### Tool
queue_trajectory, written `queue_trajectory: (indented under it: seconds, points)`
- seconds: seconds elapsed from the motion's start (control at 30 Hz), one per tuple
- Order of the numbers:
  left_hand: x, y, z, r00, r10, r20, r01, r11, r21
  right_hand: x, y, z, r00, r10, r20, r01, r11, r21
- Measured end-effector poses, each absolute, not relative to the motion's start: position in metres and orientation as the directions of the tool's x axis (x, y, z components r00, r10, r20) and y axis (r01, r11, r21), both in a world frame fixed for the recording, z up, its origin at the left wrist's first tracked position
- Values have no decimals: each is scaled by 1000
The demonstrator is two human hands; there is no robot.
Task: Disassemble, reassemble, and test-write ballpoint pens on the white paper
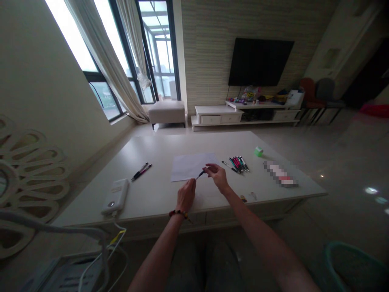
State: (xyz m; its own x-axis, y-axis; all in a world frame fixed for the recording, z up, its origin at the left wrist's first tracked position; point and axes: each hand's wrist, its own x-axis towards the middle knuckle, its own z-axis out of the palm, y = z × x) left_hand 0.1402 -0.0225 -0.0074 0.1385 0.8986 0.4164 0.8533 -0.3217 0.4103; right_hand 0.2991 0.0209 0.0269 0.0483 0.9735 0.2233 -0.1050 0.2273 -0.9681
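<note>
Above the table's near half, my right hand (pixel 217 177) pinches a dark pen (pixel 201 173) between thumb and fingertips. The pen slants down to the left, toward my left hand (pixel 186 194). Its lower end looks thin, like a bare tip or a refill; it is too small to tell. My left fingers are closed around that end, and a beaded bracelet (pixel 178 213) circles the wrist. White paper (pixel 193 164) lies flat just beyond both hands. To the right of the paper is a row of several pens (pixel 239 164) in mixed colours.
Two or so pens (pixel 141 172) lie left on the white table (pixel 158 198), near a white power bank (pixel 117 195) with a cable. A green-and-white small box (pixel 258 151) and a pixelated item (pixel 280 174) are at right. Small bits (pixel 243 198) lie by the near edge.
</note>
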Motion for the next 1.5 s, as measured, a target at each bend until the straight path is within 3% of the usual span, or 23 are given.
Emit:
queue_trajectory:
  seconds: [0.27, 0.4, 0.5, 0.63, 0.8, 0.93, 1.03, 1.2, 1.33, 1.5]
  points:
    - [139, -21, -8, 132, 902, 412, 851, -316, 419, 333, 45, 25, 300, 931, 207, -41, 230, -972]
    - [139, -20, -9, 125, 900, 418, 850, -314, 423, 333, 45, -9, 202, 972, 118, 260, 63, -964]
    - [139, -19, -10, 125, 905, 407, 862, -302, 408, 327, 41, -30, 248, 964, 98, 401, -10, -916]
    - [139, -19, -10, 139, 908, 395, 870, -303, 389, 322, 42, -35, 346, 938, -2, 260, -98, -961]
    - [140, -21, -8, 140, 916, 377, 872, -294, 391, 326, 48, -28, 289, 942, -170, 74, -199, -977]
    - [142, -23, -5, 189, 922, 338, 879, -313, 360, 334, 39, -22, 237, 971, -2, 184, -47, -982]
    - [143, -24, -4, 266, 907, 325, 872, -370, 321, 333, 26, -16, 32, 988, 149, 195, 140, -971]
    - [144, -23, -6, 380, 865, 327, 851, -465, 243, 323, 12, -5, -202, 960, 194, 230, 239, -943]
    - [144, -22, -8, 402, 854, 330, 846, -485, 223, 334, 11, -6, -186, 962, 199, 239, 241, -941]
    - [143, -18, -12, 373, 859, 350, 854, -465, 232, 359, 16, -20, 46, 957, 287, 376, 249, -892]
